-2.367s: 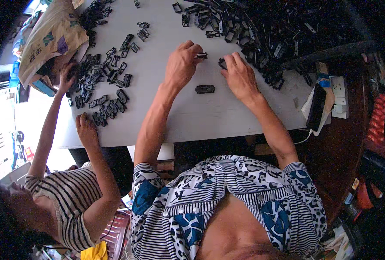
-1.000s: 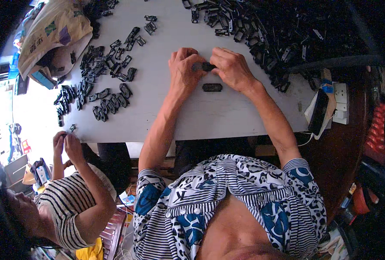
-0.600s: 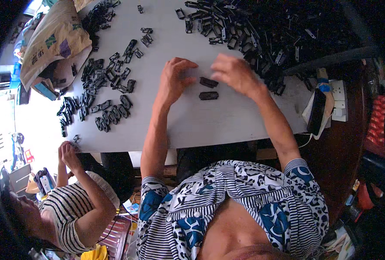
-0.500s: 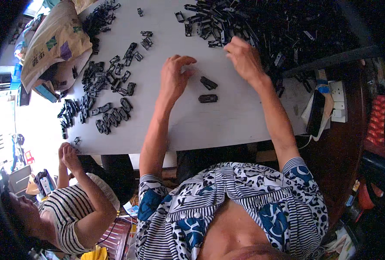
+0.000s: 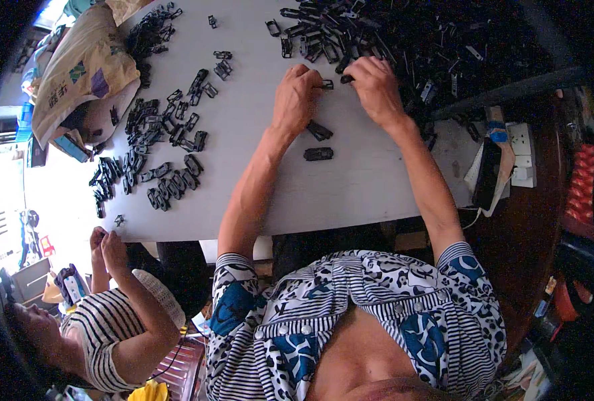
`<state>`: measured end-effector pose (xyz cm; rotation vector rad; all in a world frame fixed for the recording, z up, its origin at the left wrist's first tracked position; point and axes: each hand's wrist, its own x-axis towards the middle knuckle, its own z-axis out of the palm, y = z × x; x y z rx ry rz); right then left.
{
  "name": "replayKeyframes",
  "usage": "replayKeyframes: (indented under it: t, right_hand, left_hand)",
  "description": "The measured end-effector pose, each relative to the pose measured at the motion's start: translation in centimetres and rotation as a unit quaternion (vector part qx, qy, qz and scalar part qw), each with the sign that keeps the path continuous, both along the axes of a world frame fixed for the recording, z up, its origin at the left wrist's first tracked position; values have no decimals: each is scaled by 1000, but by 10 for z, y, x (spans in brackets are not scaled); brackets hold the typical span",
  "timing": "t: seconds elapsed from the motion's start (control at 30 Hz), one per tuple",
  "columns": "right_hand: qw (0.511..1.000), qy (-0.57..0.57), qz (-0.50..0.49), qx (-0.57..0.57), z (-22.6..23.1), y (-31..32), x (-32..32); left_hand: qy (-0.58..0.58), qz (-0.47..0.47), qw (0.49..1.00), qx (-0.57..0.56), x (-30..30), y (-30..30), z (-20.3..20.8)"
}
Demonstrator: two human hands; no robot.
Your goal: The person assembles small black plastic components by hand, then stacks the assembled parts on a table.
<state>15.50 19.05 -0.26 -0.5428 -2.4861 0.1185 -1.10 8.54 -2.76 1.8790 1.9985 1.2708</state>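
My left hand (image 5: 298, 99) is closed on a small black plastic frame (image 5: 327, 84), whose end sticks out past the fingertips. Close by on the right, my right hand (image 5: 376, 87) pinches another small dark plastic part (image 5: 346, 79) at its fingertips. A narrow gap separates the two parts. Below my hands, a black plastic piece (image 5: 319, 130) lies slanted on the pale table (image 5: 350, 194). Just nearer to me rests a second, oblong black piece (image 5: 319, 154). Beyond both hands, the large pile of black parts (image 5: 417, 40) spreads across the far right.
Several black pieces (image 5: 170, 187) lie in rows and clusters on the table's left. A printed sack (image 5: 86, 67) stands at far left. A person in a striped top (image 5: 120, 321) works at the lower left. A phone (image 5: 487, 172) and a power strip (image 5: 521, 150) sit at right.
My left hand has moved right and away from me, and has closed on a black frame. My right hand has shifted slightly nearer to me, a dark part now showing at its fingertips.
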Motion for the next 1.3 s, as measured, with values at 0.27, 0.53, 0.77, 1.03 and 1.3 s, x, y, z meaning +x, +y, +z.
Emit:
replayKeyframes:
  t: [0.27, 0.53, 0.77, 1.03, 1.3]
  right_hand:
    - [794, 74, 8, -603, 8, -15, 12]
    - [991, -33, -79, -105, 21, -70, 9]
    - [984, -101, -36, -141, 8, -101, -5]
    - [999, -24, 36, 22, -13, -83, 0]
    - [983, -17, 144, 114, -8, -91, 5]
  left_hand:
    - [-280, 52, 948, -139, -13, -17, 14]
    - [-66, 46, 995, -61, -14, -24, 3]
    - [-87, 59, 994, -42, -14, -23, 5]
    - [-210, 80, 974, -22, -15, -29, 5]
    - [-377, 57, 923, -45, -19, -38, 7]
